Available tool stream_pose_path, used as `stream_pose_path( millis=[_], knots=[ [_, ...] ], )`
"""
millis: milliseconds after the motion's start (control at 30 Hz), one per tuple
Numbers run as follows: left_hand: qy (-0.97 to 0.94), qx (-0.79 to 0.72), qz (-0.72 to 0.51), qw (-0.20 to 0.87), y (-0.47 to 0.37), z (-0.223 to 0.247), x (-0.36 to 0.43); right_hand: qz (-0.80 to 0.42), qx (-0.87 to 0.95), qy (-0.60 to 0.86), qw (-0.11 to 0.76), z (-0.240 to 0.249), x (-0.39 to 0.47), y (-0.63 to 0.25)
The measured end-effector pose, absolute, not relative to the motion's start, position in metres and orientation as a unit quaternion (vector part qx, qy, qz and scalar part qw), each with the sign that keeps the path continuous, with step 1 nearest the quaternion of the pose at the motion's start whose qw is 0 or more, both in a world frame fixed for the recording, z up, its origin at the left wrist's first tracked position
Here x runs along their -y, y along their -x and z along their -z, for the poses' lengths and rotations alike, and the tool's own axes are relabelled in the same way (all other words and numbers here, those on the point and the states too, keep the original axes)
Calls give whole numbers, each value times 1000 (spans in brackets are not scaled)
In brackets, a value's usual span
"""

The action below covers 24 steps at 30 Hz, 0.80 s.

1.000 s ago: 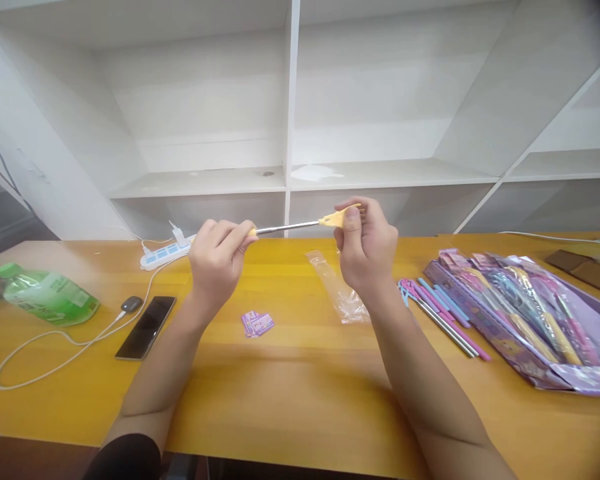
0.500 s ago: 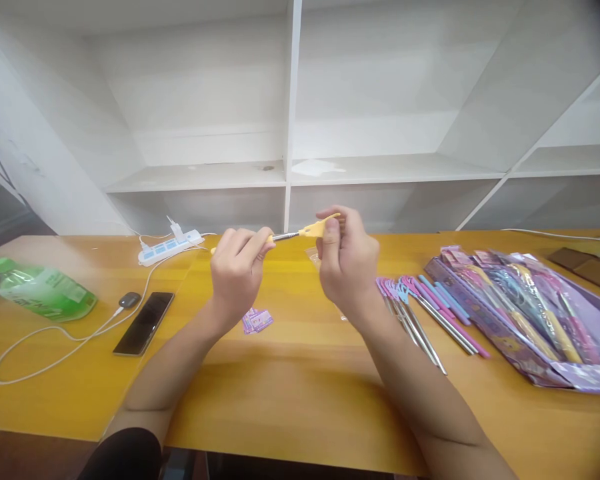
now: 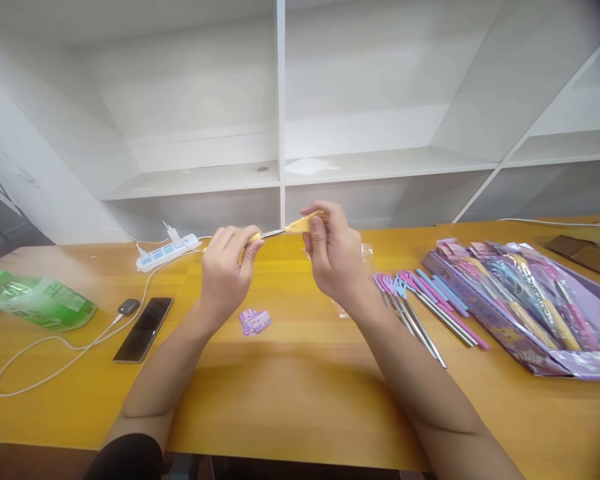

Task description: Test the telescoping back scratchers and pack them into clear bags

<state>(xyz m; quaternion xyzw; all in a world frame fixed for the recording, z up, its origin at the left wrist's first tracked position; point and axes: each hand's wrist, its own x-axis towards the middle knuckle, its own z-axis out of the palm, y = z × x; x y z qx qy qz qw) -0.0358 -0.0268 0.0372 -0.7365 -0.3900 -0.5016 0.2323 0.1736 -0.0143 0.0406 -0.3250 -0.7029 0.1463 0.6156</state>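
A yellow back scratcher (image 3: 295, 225) with a thin metal shaft is held level in front of me, above the table. My left hand (image 3: 229, 267) is closed around its yellow handle. At the other end my right hand (image 3: 333, 250) pinches the flat yellow head between thumb and fingers, hiding part of it. Between the two hands a short length of shaft shows. Right of my right forearm lie metal rods with pink and blue heads (image 3: 397, 285). Beside them are pink and blue tubes (image 3: 445, 297). Small purple cards (image 3: 254, 322) lie on the table below my hands.
An open purple box (image 3: 485, 320) at the right holds several bagged scratchers. To the left are a green bottle (image 3: 47, 300), a phone (image 3: 144, 330), a white cable (image 3: 55, 339) and a power strip (image 3: 167, 253). White shelving (image 3: 281, 100) stands behind the table.
Both hands, still gripping the back scratcher, appear slightly further left in view. The camera has tilted a little, and the grip looks the same.
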Motion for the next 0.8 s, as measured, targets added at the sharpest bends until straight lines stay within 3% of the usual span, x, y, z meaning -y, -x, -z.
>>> stream_pose_path(
  millis=[133, 367, 800],
  knots=[
    [743, 393, 502, 203, 35, -37, 27, -166, 702, 287, 630, -36, 8, -173],
    [746, 362, 512, 225, 35, -40, 30, -365, 684, 187, 603, -30, -3, -167],
    [746, 389, 500, 208, 36, -41, 30, -343, 659, 193, 641, -18, 0, -156]
  ],
)
